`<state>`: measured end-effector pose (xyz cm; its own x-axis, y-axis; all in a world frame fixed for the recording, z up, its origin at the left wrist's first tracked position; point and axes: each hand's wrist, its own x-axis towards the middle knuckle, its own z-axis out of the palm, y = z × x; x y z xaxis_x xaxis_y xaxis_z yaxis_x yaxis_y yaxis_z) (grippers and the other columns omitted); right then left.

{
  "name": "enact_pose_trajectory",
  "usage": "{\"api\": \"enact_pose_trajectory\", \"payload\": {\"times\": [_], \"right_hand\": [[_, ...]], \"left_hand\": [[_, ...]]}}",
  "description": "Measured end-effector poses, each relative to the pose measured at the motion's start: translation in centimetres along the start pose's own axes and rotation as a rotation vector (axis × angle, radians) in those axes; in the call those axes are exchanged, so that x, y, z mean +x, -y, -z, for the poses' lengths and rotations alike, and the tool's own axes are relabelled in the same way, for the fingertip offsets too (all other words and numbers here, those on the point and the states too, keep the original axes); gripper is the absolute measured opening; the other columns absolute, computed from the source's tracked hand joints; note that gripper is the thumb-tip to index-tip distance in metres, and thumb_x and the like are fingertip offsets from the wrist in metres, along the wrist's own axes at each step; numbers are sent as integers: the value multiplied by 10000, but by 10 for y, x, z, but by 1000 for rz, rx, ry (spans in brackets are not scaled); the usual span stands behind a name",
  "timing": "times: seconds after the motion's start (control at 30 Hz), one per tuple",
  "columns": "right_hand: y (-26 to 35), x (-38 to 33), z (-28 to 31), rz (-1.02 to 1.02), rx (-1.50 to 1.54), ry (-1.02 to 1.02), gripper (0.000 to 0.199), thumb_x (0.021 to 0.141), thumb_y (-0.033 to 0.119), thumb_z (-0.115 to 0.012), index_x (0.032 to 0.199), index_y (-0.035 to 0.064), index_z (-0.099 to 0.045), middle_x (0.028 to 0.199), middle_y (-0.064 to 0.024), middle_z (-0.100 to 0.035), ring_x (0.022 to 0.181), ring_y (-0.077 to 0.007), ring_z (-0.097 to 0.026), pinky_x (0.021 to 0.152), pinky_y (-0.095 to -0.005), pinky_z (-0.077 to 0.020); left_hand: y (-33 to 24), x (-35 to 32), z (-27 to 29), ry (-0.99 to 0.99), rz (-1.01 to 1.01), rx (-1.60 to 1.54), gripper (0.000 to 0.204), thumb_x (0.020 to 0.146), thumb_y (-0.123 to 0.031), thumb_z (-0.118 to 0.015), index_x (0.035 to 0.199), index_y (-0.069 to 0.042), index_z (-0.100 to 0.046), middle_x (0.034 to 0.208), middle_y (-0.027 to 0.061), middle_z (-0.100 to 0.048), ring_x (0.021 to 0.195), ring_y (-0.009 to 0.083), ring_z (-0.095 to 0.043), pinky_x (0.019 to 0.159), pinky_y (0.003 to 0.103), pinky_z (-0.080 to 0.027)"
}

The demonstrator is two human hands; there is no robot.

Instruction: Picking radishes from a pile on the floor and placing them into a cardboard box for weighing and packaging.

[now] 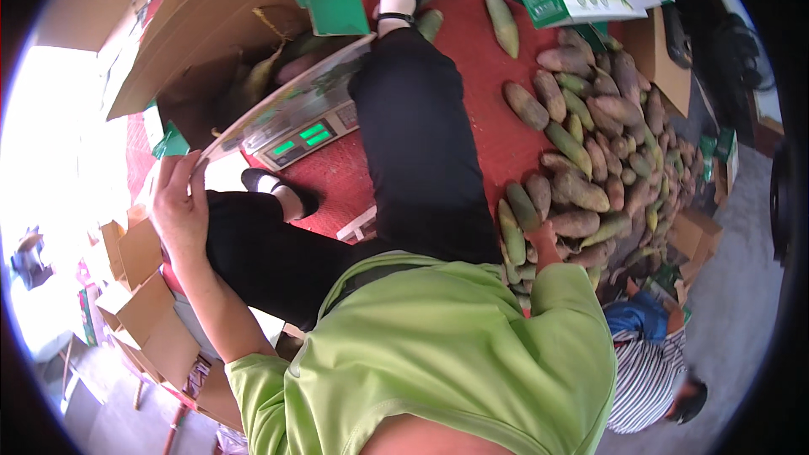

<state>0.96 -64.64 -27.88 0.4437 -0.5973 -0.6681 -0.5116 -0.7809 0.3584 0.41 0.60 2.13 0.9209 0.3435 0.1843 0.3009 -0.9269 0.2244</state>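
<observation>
While left hand [177,202] grips edge of tray [286,97] on scale [308,131], right hand [543,240] reaches into mango pile [590,152]; its fingers hidden, grip unclear; box [211,34] behind

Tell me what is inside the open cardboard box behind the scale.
The cardboard box holds several elongated fruits, yellow-green and brownish. The scale and the box flaps cover the rest, so their number cannot be told.

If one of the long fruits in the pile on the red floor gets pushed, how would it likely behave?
The fruits are elongated and rounded, so one would probably roll sideways, not endways. They look solid, likely stiff and fairly heavy. Heaped together, disturbing one may shift its neighbours on the red floor.
</observation>
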Motion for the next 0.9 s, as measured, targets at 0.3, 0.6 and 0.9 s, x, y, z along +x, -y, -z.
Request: {"api": "enact_pose_trajectory", "payload": {"times": [0.3,0.6,0.9], "right_hand": [[-2,1,-45,203,218,-44,741,578,328,-815,1195,13,-552,1112,-197,-639,1065,-347,-612,875,-401,-498],[36,-33,1,44,708,321,673,678,406,-803,1174,17,-566,996,-103,-641,775,-236,-632,498,-358,-477],[91,-26,76,178,1247,576,440,819,361,-688,1145,87,-581,977,-44,-603,798,-176,-569,607,-349,-466]], "left_hand": [[1,-1,-8,-86,-58,17,180,737,-34,-692,914,-57,-673,836,64,-593,781,253,-608,697,356,-494],[5,0,-9,-121,-103,9,151,729,-53,-671,878,-73,-663,793,47,-563,757,233,-609,678,351,-495],[9,0,-6,-138,-118,1,96,754,-113,-638,848,-103,-652,753,17,-531,755,202,-598,677,350,-472]]}}
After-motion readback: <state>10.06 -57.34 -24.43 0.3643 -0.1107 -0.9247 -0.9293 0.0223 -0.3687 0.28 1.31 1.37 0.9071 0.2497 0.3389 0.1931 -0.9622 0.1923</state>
